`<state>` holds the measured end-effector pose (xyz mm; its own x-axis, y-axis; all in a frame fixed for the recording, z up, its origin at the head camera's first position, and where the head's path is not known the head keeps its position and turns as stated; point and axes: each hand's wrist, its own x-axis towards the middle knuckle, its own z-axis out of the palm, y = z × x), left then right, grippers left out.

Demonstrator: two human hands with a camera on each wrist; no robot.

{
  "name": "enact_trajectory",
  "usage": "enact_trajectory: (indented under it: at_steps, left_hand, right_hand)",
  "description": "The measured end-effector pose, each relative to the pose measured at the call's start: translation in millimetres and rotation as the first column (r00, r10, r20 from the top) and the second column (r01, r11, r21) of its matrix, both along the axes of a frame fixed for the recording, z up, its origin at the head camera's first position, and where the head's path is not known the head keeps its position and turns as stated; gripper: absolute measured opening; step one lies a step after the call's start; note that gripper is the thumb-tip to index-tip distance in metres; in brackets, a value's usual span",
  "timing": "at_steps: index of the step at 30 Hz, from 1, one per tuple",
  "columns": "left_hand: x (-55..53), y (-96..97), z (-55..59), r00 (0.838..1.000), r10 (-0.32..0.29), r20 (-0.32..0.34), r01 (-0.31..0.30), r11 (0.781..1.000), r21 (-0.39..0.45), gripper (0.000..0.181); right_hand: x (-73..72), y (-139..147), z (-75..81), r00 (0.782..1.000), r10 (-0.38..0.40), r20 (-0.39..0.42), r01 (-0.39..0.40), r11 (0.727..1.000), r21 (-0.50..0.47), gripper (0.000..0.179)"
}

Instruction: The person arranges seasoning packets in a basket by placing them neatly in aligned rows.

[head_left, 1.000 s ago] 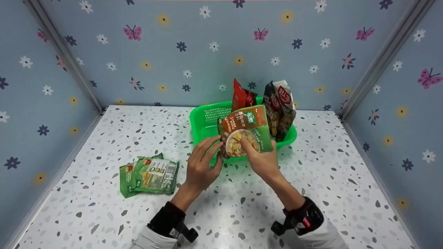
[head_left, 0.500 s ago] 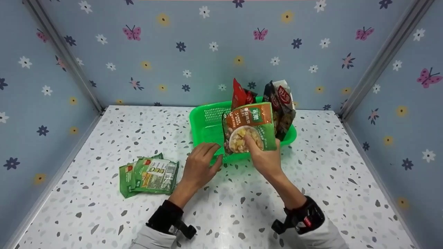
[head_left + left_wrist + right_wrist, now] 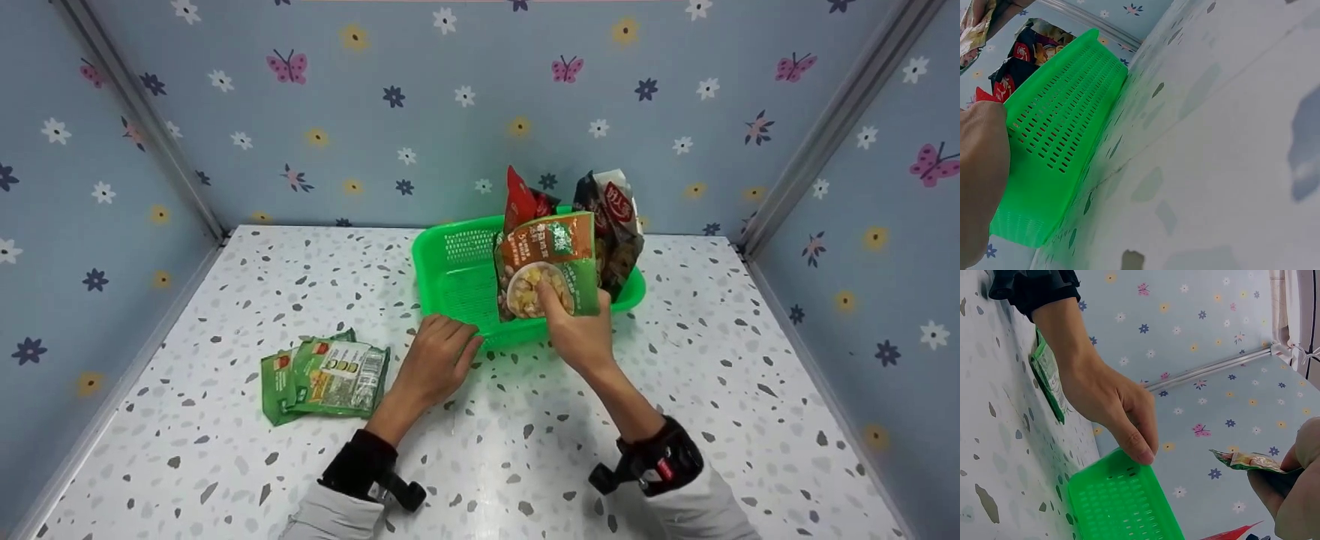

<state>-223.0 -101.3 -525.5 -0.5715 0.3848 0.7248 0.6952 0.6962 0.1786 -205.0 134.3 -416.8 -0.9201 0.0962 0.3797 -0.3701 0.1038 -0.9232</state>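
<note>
My right hand [image 3: 583,337] pinches an orange-and-green soup packet [image 3: 529,262] with a picture of a bowl, thumb on its front. The packet is upright above the front part of a green plastic basket [image 3: 421,274]. My left hand [image 3: 435,360] holds the basket's front rim near its left corner; in the right wrist view, the thumb and fingers [image 3: 1139,449] of that hand meet at the rim. A red packet [image 3: 516,199] and dark packets [image 3: 621,214] stand inside the basket on the right. The held packet hides part of them.
Green packets [image 3: 337,379] lie overlapped on the speckled table [image 3: 187,450], left of my left hand. A patterned back wall [image 3: 337,112] rises behind the basket, with side walls left and right.
My left hand has let go of the soup packet and come down onto the basket rim. My right hand has moved the packet slightly up and right, turning it more upright.
</note>
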Motion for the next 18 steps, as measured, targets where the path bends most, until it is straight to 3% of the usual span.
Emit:
enact_trajectory:
  at_steps: [9, 12, 18]
  left_hand:
    - [0.7, 2.3, -1.9, 1.000, 0.001, 0.006, -0.001, 1.000, 0.000, 0.015]
    - [0.1, 3.2, -2.3, 1.000, -0.004, 0.009, 0.004, 1.000, 0.011, 0.014]
    - [-0.7, 3.6, -3.3, 1.000, 0.003, 0.004, -0.003, 1.000, 0.025, 0.011]
  right_hand:
    - [-17.5, -3.5, -7.1, 0.998, 0.049, -0.041, -0.045, 0.993, 0.107, 0.013]
    - [-24.4, -7.5, -10.3, 0.994, 0.073, -0.079, -0.061, 0.988, 0.144, 0.020]
    - [-36.9, -16.4, -15.0, 0.996, 0.043, -0.077, -0.021, 0.962, 0.271, 0.022]
